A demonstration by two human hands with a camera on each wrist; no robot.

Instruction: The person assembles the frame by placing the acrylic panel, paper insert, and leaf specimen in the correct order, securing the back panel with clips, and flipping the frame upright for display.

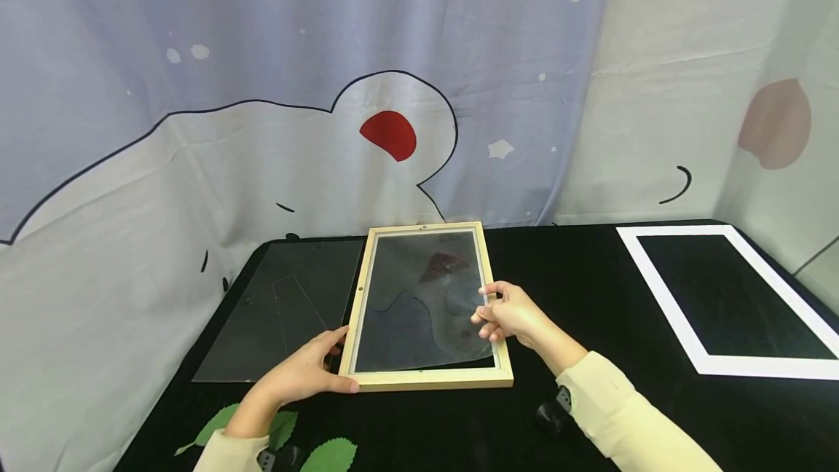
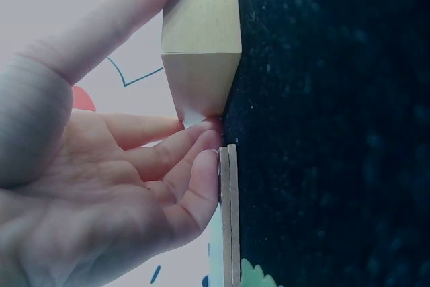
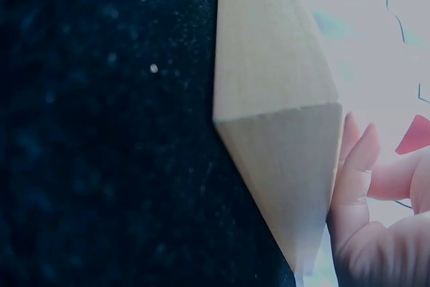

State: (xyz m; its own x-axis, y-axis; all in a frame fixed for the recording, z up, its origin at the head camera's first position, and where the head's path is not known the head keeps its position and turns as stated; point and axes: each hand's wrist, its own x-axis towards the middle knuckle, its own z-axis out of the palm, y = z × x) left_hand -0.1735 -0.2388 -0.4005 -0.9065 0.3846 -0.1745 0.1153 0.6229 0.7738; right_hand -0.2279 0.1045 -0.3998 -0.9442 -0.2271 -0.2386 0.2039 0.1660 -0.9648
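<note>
A light wooden picture frame (image 1: pixel 427 380) lies on the black table, with a clear sheet (image 1: pixel 406 312) inside it. The sheet reflects the curtain, and its near edge slants, higher at the right. My left hand (image 1: pixel 303 372) grips the frame's near left corner, thumb on the front side and fingers along the left side. In the left wrist view the thumb presses the pale wooden bar (image 2: pixel 201 18). Over the frame's right bar, my right hand (image 1: pixel 514 314) has its thumb and fingers curled at the sheet's right edge, apparently pinching it.
A dark flat panel (image 1: pixel 262 341) lies to the left of the frame. A white mat border (image 1: pixel 767 368) lies at the right. Green leaves (image 1: pixel 331 455) rest near the front edge. A patterned curtain (image 1: pixel 295 166) hangs behind the table (image 1: pixel 557 268).
</note>
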